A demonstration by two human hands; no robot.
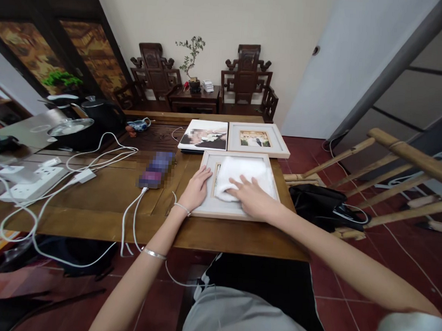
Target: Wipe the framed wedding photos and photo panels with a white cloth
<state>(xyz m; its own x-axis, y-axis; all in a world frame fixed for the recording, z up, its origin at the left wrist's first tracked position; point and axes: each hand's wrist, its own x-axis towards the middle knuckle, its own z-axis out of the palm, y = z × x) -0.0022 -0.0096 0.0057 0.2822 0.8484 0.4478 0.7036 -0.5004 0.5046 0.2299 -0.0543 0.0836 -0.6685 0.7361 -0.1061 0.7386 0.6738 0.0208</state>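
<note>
A pale wooden picture frame (236,215) lies flat near the right end of the table. My left hand (197,186) rests open along the left side of this frame, its fingers stretched forward. On the glass is a bunched white cloth (258,173), which covers most of the picture beneath it. My right hand (252,195) grips and presses the cloth, its fingers bent into the fabric. Behind lie a second frame (278,144) with a small photo of two people and a flat photo panel (204,134).
A phone (155,169) with white cables lies to the left of the frame. Further left are a power strip (36,181), a lidded pan (71,129) and a black kettle (102,116). A bamboo chair (370,179) with a black bag (316,204) stands at right.
</note>
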